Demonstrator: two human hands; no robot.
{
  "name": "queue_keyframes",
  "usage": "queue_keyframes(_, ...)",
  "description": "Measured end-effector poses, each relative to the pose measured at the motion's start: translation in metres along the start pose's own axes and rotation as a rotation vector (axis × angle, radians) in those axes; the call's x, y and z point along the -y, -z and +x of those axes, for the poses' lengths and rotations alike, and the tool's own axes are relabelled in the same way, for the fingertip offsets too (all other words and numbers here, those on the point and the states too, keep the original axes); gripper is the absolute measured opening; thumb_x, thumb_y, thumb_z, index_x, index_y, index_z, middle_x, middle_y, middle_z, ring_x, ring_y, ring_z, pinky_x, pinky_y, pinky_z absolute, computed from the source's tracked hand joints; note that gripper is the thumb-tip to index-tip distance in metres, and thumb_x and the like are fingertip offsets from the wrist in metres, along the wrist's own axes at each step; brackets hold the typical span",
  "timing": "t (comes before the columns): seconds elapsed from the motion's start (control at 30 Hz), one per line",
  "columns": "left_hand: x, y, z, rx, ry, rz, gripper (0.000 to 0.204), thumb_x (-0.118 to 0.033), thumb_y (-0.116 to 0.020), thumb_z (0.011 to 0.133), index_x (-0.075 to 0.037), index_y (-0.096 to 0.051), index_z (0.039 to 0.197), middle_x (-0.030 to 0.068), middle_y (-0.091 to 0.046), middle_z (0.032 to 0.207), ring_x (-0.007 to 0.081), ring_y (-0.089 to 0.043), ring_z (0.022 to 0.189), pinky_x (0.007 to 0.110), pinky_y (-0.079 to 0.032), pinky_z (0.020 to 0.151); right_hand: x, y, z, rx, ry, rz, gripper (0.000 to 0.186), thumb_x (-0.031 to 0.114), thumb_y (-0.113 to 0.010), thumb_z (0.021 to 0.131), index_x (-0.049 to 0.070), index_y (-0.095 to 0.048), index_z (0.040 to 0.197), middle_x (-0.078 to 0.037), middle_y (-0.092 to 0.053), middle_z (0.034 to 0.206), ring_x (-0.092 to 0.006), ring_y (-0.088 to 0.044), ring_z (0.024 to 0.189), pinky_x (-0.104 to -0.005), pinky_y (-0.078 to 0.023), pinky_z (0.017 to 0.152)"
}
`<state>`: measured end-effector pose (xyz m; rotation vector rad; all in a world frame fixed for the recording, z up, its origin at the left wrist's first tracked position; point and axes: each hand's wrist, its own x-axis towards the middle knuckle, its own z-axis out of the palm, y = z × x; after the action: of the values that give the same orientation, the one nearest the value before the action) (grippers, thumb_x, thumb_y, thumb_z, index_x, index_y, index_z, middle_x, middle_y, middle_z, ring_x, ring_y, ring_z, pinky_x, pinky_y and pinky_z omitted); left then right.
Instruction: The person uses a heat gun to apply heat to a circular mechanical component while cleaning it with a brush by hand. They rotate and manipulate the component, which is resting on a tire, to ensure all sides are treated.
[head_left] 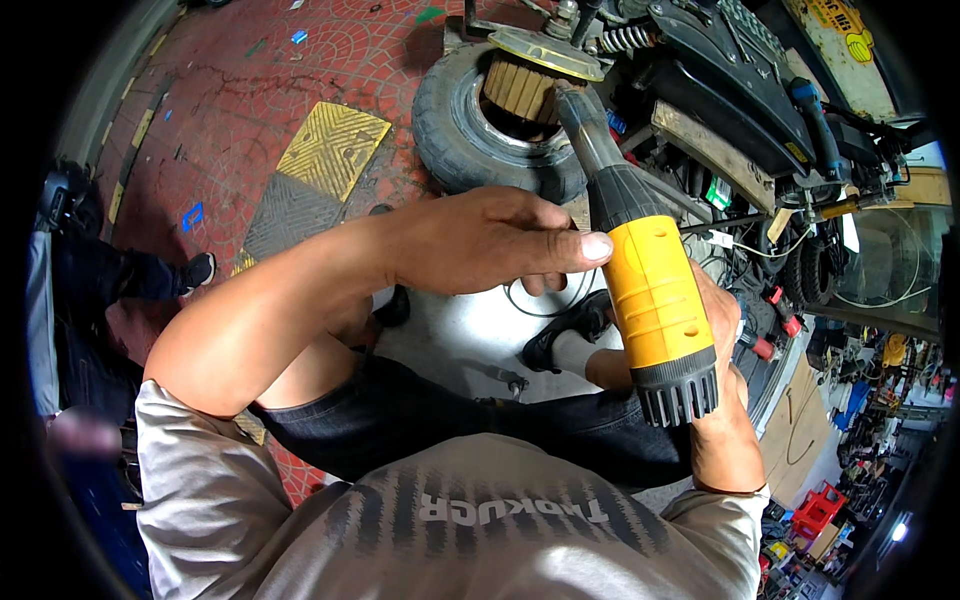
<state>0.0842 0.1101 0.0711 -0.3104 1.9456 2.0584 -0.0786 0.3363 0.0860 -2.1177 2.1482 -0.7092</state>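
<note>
Right hand [722, 350] grips a yellow power tool [650, 300] — left hand [490, 240] steadies its body — aimed at a small wheel [470, 130].

Even daylight, soft shadows; sharp centre; fisheye bends the edges into a black rim; lower left blurred.

Red patterned paving [250, 90] with a yellow tactile tile [333, 145]; cluttered workshop shelves [880, 400] at right.

power tool [655, 300] between hands, wheel [470, 125] ahead
</note>
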Motion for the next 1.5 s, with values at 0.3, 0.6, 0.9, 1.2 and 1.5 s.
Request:
queue_keyframes(0.3, 0.008, 0.0, 0.001, -0.058, -0.101, -0.017, 0.064, -0.067, -0.064, 0.098, -0.004, -0.072, 0.096, 0.0054, -0.066, 0.086, 0.015, -0.065, 0.089, 0.033, -0.052, 0.082, 0.004, -0.001, 0.001, 0.061, -0.036, 0.084, 0.042, 0.028, -0.09, 0.072, 0.008, -0.074, 0.105, -0.006, -0.066, 0.079, -0.0271, -0.067, 0.068, -0.0385, -0.055, 0.058)
queue_keyframes(0.6, 0.004, 0.001, -0.001, -0.063, -0.124, -0.018, 0.066, -0.068, -0.066, 0.096, -0.002, -0.074, 0.098, 0.005, -0.067, 0.088, 0.0141, -0.068, 0.088, 0.03, -0.053, 0.077, 0.005, -0.005, 0.001, 0.036, -0.063, 0.082, 0.046, 0.03, -0.091, 0.072, 0.005, -0.072, 0.106, -0.009, -0.066, 0.081, -0.0288, -0.069, 0.07, -0.0399, -0.056, 0.061)
queue_keyframes(0.9, 0.003, 0.003, -0.001, -0.082, -0.029, -0.088, 0.055, -0.055, -0.071, 0.098, -0.002, -0.074, 0.116, 0.0093, -0.072, 0.105, 0.0171, -0.071, 0.095, 0.031, -0.055, 0.081, 0.007, -0.005, 0.005, 0.028, -0.073, 0.136, 0.044, 0.028, -0.088, 0.075, 0.003, -0.071, 0.106, -0.012, -0.066, 0.083, -0.032, -0.07, 0.073, -0.0416, -0.057, 0.064)
queue_keyframes(1.2, 0.001, 0.002, -0.001, -0.109, -0.035, -0.092, 0.056, -0.053, -0.074, 0.097, -0.001, -0.073, 0.117, 0.0096, -0.072, 0.105, 0.0172, -0.072, 0.094, 0.031, -0.056, 0.081, 0.01, -0.004, 0.005, 0.048, -0.117, 0.143, 0.045, 0.028, -0.086, 0.076, 0.002, -0.07, 0.108, -0.014, -0.067, 0.085, -0.0344, -0.071, 0.075, -0.0429, -0.057, 0.066)
queue_keyframes(1.5, 0.0, 0.003, -0.002, -0.112, -0.024, -0.074, 0.057, -0.055, -0.073, 0.096, 0.0, -0.074, 0.112, 0.0091, -0.073, 0.098, 0.0165, -0.072, 0.092, 0.031, -0.056, 0.08, 0.008, -0.004, 0.005, 0.034, -0.11, 0.158, 0.042, 0.026, -0.086, 0.075, 0.002, -0.07, 0.105, -0.013, -0.066, 0.082, -0.0335, -0.07, 0.073, -0.0422, -0.056, 0.064)
